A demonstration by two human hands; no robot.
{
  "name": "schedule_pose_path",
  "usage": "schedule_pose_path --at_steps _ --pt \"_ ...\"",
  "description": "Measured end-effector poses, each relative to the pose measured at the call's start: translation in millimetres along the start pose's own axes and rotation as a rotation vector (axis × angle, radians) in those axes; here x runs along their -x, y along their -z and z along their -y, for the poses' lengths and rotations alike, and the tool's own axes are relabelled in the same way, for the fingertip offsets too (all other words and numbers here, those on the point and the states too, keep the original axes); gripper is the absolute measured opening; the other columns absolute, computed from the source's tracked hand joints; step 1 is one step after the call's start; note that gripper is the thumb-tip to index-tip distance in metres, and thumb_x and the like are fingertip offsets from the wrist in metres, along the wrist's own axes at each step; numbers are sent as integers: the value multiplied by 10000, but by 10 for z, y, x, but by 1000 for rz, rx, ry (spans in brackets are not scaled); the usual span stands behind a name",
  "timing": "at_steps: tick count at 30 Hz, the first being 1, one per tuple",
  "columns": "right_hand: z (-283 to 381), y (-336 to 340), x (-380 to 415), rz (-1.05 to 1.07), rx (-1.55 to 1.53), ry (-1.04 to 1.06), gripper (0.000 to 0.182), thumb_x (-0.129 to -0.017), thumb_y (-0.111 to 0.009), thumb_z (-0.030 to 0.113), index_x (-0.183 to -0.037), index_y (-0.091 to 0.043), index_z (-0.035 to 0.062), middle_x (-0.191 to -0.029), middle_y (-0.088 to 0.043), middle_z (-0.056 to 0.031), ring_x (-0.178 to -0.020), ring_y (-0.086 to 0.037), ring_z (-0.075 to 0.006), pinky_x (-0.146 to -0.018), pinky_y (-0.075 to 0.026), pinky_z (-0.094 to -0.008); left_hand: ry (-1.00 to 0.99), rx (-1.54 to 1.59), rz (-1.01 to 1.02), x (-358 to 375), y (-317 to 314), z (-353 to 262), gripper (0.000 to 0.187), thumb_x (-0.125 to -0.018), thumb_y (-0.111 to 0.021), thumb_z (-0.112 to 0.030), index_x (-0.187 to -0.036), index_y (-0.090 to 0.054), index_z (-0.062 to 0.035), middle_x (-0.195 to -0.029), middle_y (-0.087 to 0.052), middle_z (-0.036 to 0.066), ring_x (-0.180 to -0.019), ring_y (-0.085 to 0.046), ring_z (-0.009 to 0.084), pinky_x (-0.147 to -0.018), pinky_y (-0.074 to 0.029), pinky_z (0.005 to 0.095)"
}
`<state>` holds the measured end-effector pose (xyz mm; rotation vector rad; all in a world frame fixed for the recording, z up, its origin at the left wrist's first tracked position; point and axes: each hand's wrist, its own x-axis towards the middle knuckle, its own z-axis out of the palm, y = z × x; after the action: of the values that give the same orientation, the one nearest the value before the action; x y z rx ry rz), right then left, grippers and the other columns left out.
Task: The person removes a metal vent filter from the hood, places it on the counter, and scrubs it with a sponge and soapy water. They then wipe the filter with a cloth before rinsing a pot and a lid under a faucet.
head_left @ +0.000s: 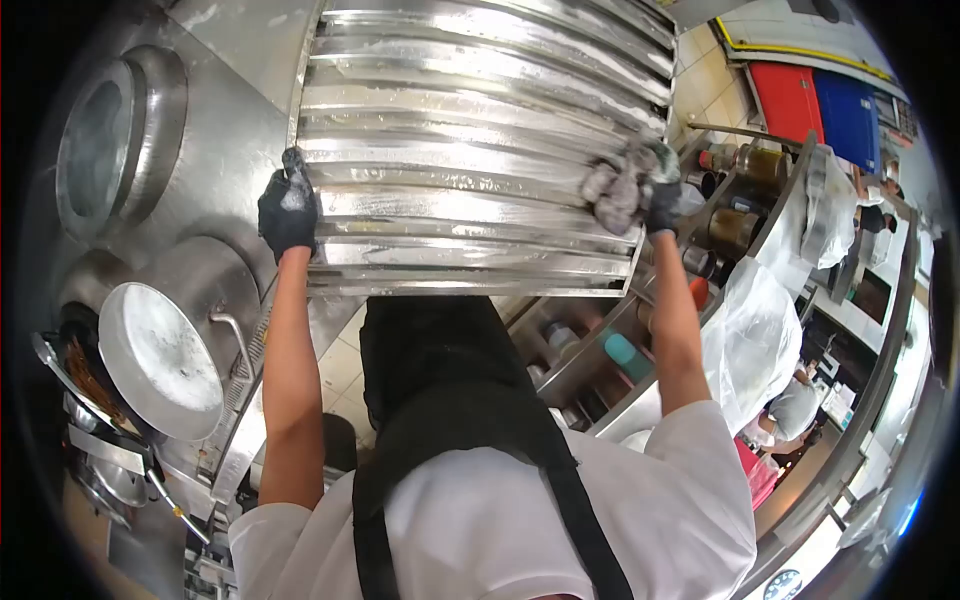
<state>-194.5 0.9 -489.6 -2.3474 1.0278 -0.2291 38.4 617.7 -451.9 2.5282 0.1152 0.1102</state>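
A large ribbed metal panel (pixel 470 150), wet and shiny, lies in front of my body with its slats running left to right. My left hand (pixel 288 207), in a black glove, grips the panel's left edge. At the right end of the slats, my right hand (pixel 663 200), also gloved in black, holds a soapy grey cloth (pixel 617 190) against the metal. White suds show around the cloth and on parts of the slats.
A pot of foamy water (pixel 165 350) stands at the left, below a round metal vessel (pixel 95 150). Shelves with jars (pixel 735 228) and a plastic bag (pixel 750 340) are at the right. Another person (pixel 793 410) is farther off at the right.
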Motion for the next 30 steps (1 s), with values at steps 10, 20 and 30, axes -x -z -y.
schedule_pose_path --at_steps 10,20,30 --pt "1344 1167 -276 591 -1531 -336 447 -975 -453 211 -1366 -495 1 -1325 -574 -141 -1212 -549 -266 -1077 -407 -373 10 -73 129 -225 -79 -186 365 -954 -501 -409 -995 -689 -99 -991 -687 206 -956 -647 402 -819 -498 464" --pt "1927 -587 -505 -43 -18 625 965 -706 -822 353 -1473 -339 21 -1436 -471 -151 -1296 -483 -284 -1101 -358 -364 381 -169 214 -799 -29 -874 681 -941 -373 -640 -954 -710 -48 -937 -686 247 -928 -647 439 -854 -493 499" --pt "4971 -2880 186 464 162 971 744 -869 -597 469 -1422 -384 18 -1345 -490 -219 -1248 -464 -377 -1053 -360 -515 199 -157 104 -716 -293 -389 581 -926 -468 -574 -970 -708 -47 -908 -689 246 -904 -651 437 -847 -499 488"
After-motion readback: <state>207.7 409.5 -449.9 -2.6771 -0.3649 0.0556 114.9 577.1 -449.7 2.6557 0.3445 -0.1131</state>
